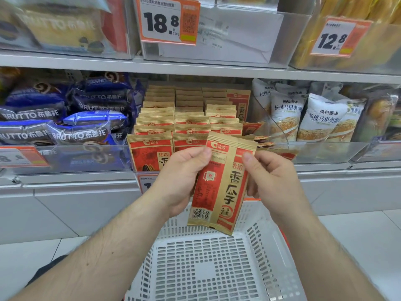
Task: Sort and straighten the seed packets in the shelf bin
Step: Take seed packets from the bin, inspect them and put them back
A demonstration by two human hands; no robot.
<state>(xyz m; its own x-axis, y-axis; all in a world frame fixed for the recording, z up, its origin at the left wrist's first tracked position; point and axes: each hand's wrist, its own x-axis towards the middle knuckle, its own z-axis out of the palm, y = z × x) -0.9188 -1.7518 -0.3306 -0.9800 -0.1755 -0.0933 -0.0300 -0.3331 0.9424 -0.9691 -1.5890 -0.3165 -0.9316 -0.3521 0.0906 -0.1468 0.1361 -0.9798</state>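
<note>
A small stack of tan and red seed packets hangs upright in front of the shelf, above a basket. My left hand grips its left edge, thumb on the front near the top. My right hand pinches its right edge, thumb on the front. Behind them a clear shelf bin holds several rows of the same packets, standing upright in three columns. A few loose packets lie tilted at the bin's right side.
A white perforated basket sits below my hands. Blue Brutto snack bags fill the bin to the left, white bread bags the one to the right. Price tags hang on the upper shelf.
</note>
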